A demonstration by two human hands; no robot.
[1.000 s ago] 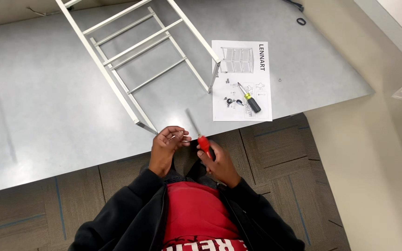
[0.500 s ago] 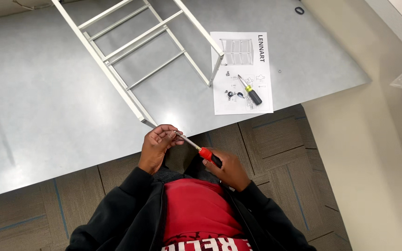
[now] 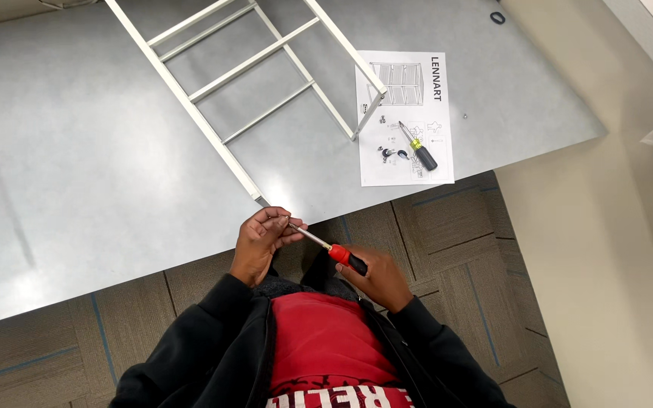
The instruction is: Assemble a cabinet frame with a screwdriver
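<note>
My right hand (image 3: pixel 376 277) grips the red and black handle of a screwdriver (image 3: pixel 332 250), whose metal shaft points up and left. My left hand (image 3: pixel 262 236) pinches the shaft's tip, just below the near corner of a white metal ladder-like frame (image 3: pixel 247 64). The frame lies flat on a grey metal table (image 3: pixel 77 166). Whether a small part sits between my left fingers cannot be told.
A white instruction sheet (image 3: pixel 406 117) lies on the table to the right, with a second screwdriver (image 3: pixel 418 147) with a black and yellow handle and small hardware pieces (image 3: pixel 391 154) on it. A small black ring (image 3: pixel 497 17) lies at the back. Brown carpet tiles cover the floor below.
The screwdriver has swung from nearly upright to slanting up-left, its handle now lower right in my right hand. My left hand stays at the tip by the frame's corner.
</note>
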